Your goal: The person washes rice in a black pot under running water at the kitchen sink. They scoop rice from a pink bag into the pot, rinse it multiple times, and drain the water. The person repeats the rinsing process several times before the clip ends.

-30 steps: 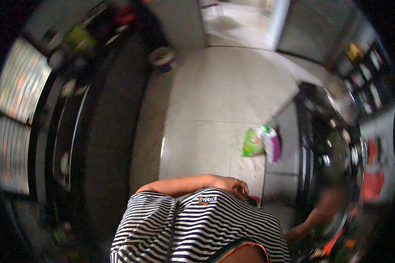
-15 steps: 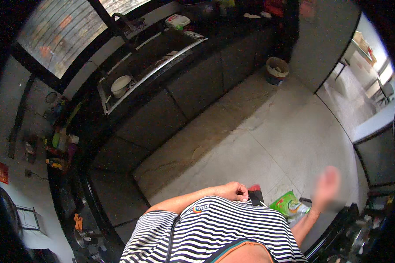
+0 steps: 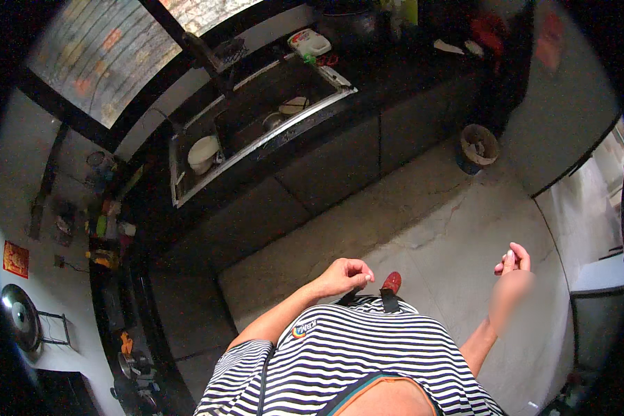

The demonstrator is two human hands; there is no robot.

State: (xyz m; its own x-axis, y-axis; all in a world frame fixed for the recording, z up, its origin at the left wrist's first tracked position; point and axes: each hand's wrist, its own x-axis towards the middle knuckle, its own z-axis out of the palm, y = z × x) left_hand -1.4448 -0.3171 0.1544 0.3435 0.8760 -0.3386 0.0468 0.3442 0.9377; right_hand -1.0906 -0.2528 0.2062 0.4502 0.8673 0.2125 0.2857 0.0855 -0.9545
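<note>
My left hand [image 3: 344, 276] hangs in front of my striped shirt [image 3: 353, 343], above dark straps or cloth at the waist. Its fingers are loosely curled toward the thumb, and nothing shows in them. Out to the right, my right hand [image 3: 513, 281] is raised over the floor, partly blurred. A couple of its fingers stretch forward while another bends, and I see nothing held there. A red shoe [image 3: 392, 282] pokes out just beyond my left hand.
Ahead on the left, a dark counter holds a sink [image 3: 256, 142] with a white container [image 3: 203, 154] in it. A white jug [image 3: 310, 43] stands behind the sink. A waste bin [image 3: 477, 149] is on the floor near the wall. Stove pans [image 3: 133, 365] sit at lower left.
My view has swung, and the green bag near my right arm has left it. My left hand has lifted slightly away from my body. The right hand's fingers now bend more.
</note>
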